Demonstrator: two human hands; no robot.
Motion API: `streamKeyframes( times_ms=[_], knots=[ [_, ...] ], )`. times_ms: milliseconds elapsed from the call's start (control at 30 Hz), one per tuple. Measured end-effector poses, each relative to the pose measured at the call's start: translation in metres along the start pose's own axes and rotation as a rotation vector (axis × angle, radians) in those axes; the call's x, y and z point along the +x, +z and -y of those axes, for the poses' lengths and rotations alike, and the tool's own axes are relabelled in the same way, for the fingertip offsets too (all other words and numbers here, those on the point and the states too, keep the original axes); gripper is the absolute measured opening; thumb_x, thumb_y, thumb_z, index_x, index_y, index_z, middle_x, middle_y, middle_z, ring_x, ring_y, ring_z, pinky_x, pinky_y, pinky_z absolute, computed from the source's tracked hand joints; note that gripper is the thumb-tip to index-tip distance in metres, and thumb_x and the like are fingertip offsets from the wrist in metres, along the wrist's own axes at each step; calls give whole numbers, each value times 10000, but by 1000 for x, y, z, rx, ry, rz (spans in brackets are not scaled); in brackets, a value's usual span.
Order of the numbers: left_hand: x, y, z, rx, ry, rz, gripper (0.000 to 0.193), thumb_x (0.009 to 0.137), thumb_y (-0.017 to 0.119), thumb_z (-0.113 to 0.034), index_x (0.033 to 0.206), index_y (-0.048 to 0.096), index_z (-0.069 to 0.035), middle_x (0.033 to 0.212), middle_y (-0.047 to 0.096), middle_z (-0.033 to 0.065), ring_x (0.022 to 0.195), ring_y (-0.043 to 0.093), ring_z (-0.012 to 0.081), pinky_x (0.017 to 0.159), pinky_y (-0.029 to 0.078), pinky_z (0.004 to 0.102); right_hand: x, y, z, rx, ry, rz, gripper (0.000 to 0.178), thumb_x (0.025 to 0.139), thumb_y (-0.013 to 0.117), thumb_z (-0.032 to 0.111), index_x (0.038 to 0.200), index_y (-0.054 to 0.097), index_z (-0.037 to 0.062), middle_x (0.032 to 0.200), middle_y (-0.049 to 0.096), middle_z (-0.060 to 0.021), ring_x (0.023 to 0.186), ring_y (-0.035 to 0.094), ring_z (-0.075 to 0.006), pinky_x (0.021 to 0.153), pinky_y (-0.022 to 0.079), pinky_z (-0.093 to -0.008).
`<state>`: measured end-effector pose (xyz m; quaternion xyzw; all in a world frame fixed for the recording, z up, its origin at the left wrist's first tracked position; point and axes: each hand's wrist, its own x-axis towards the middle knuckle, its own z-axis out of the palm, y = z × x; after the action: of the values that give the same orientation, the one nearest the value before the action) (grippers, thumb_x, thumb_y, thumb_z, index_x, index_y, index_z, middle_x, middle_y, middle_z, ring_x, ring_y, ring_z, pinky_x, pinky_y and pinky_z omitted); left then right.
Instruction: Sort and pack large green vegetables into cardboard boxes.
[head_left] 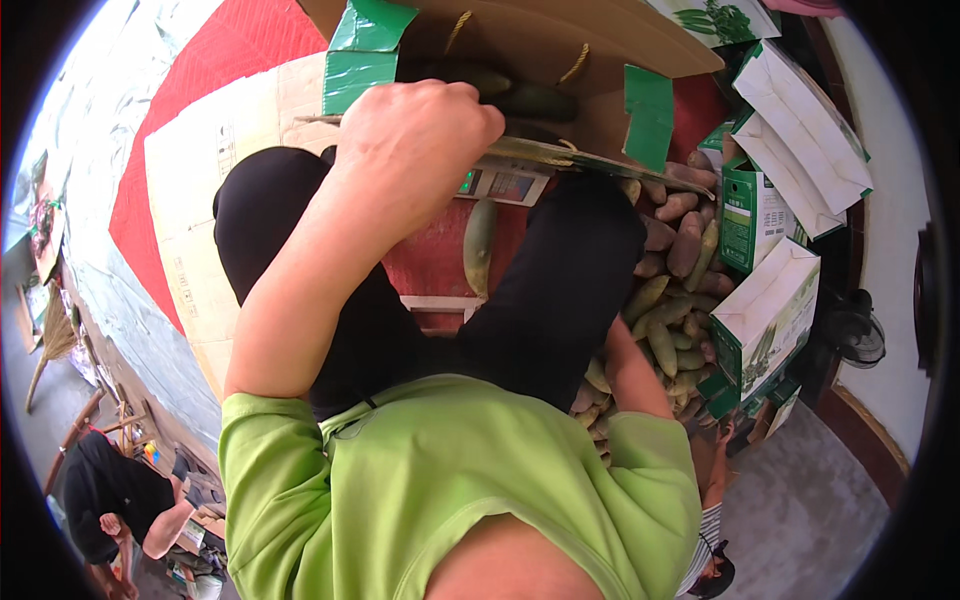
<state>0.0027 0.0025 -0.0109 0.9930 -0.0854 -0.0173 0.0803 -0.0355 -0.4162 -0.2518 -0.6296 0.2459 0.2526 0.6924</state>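
My left hand (pixel 415 130) is bent over the near side of an open cardboard box (pixel 640 40) with green flaps and yellow rope handles. Its knuckles are curled, and its fingertips and anything in them are hidden. Inside the box lie long dark-green vegetables (pixel 535 102), partly in shadow. Under the box, a scale (pixel 510 186) with a green lit display shows. Between my knees, one long green radish-like vegetable (pixel 480 247) lies on a red surface. My right forearm (pixel 637 370) reaches down beside my right thigh, which hides the hand, near a heap of green and reddish roots (pixel 686 247).
Green-and-white cartons (pixel 765 310) stand along the right of the heap, with a black fan (pixel 855 328) behind. A flattened cardboard sheet (pixel 190 210) lies at left. Other people sit at lower left (pixel 120 490) and lower right (pixel 712 540).
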Motion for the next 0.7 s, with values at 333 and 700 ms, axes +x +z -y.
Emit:
streamKeyframes(
  times_ms=[333, 700],
  knots=[
    [-8, -7, -6, 1, 45, -31, 41, 697, 609, -101, 737, 607, -110, 728, 543, 32, 788, 613, 211, 667, 512, 343, 56, -10, -1, -244, -155, -10, 535, 739, 709, 246, 1194, 544, 19, 952, 662, -158, 923, 633, -337, 796, 509, -363],
    [-2, -6, -7, -53, 45, -76, 52, 672, 598, -125, 692, 555, -105, 703, 494, 29, 727, 574, 212, 652, 500, 334, 56, -23, -53, -562, -192, -32, 561, 717, 728, 249, 1193, 545, 15, 965, 661, -159, 930, 634, -327, 805, 507, -359]
  ],
)
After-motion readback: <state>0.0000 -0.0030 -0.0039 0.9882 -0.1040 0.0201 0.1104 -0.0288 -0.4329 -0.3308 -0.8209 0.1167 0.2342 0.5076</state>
